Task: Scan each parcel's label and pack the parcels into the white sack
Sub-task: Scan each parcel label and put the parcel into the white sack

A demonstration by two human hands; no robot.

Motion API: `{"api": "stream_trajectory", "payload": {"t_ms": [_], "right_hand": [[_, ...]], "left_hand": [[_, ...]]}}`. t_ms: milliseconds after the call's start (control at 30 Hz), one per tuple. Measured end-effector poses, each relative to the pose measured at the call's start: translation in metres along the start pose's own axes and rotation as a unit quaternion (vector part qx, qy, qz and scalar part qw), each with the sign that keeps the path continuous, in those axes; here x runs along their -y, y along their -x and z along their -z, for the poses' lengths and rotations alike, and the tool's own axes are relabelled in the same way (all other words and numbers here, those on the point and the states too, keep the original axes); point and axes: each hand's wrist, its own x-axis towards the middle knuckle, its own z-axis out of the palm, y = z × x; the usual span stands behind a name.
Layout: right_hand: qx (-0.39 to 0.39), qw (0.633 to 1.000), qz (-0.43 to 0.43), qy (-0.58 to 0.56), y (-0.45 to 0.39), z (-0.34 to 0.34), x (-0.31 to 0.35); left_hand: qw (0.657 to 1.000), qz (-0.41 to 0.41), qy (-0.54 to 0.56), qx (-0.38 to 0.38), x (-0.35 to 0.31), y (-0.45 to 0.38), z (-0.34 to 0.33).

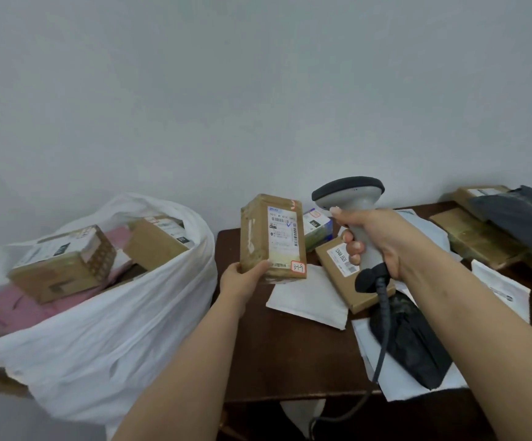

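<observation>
Left hand (243,278) gripping upright parcel (272,238) by its base, label facing viewer; right hand (374,241) clenching scanner (350,205) just right, window seemingly aiming away

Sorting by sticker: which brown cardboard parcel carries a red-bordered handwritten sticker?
The upright brown cardboard parcel held in the left hand, sticker at its lower right corner. The flat brown cardboard box on the table shows only a printed label.
</observation>
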Motion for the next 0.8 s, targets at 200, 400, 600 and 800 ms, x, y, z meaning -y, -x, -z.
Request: {"api": "stream_trajectory", "payload": {"t_ms": [200,400,600,800], "right_hand": [[-0.002,1.000,0.015,0.018,0.015,0.013,0.015],[0.006,0.999,0.028,0.029,0.016,0.021,0.019],[0.035,0.999,0.001,0.017,0.000,-0.013,0.014],[0.089,0.996,-0.011,0.025,-0.016,-0.074,0.001]], "left_hand": [[1.000,-0.006,0.014,-0.016,-0.007,0.011,-0.006],[1.000,-0.014,0.009,-0.008,-0.015,0.026,-0.013],[0.995,-0.091,0.028,-0.021,-0.050,0.048,0.025],[0.973,-0.158,0.069,-0.155,-0.081,0.064,0.122]]}}
